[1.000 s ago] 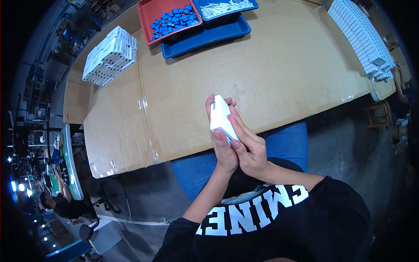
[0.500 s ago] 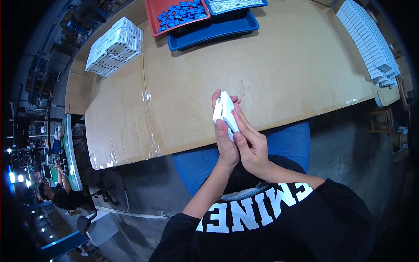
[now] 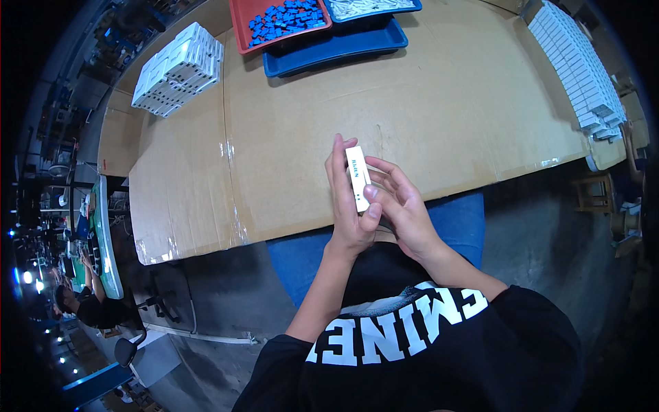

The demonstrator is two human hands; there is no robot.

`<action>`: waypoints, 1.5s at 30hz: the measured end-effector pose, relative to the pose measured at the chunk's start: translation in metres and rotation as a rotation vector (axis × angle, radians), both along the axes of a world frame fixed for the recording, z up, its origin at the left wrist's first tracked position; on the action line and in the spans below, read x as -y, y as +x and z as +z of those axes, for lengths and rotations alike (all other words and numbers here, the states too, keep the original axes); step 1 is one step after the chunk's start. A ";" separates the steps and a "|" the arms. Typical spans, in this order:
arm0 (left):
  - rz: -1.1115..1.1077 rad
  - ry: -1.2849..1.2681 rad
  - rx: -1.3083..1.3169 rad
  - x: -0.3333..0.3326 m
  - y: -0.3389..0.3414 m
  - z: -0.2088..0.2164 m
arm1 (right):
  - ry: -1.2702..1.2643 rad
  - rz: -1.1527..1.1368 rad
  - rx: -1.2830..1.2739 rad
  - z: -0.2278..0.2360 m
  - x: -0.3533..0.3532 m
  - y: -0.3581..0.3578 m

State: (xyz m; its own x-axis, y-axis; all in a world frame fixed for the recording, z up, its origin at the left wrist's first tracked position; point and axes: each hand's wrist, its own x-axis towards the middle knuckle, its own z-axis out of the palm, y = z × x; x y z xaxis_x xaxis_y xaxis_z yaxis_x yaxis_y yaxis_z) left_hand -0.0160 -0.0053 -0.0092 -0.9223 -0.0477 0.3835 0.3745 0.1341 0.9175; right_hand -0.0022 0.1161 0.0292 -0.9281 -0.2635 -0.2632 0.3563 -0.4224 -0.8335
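Observation:
A white rectangular plastic case [image 3: 357, 177] stands on edge between my hands, its narrow printed side facing up. My left hand [image 3: 346, 216] grips it along its left side, fingers stretched up the flank and thumb at the lower end. On the other side, my right hand [image 3: 410, 218] has its thumb against the lower right edge of the case. Its other fingers curve behind, partly apart from the case. Both hands are above the near edge of the cardboard-covered table [image 3: 302, 158]. The case's broad faces are mostly hidden.
A red tray [image 3: 240, 27] of small blue parts stands at the far side beside a tray of white pieces [image 3: 371, 7]. In front is a blue tray [image 3: 336, 56]. White cases are stacked at far left [image 3: 180, 69] and far right [image 3: 576, 69]. Another person [image 3: 96, 302] works at left.
The white case has turned from showing a broad face and a gap along its side to showing its narrow printed side. My right hand's fingers have opened away from its face.

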 end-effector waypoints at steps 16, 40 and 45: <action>0.208 0.082 -0.184 0.000 0.011 0.003 | 0.048 -0.024 -0.298 -0.007 0.019 0.027; -0.029 0.544 0.328 0.013 0.008 -0.011 | 0.718 0.165 -0.722 -0.020 -0.019 -0.015; -0.241 0.776 0.748 -0.002 0.018 0.015 | 0.866 0.089 -1.135 -0.027 -0.036 -0.031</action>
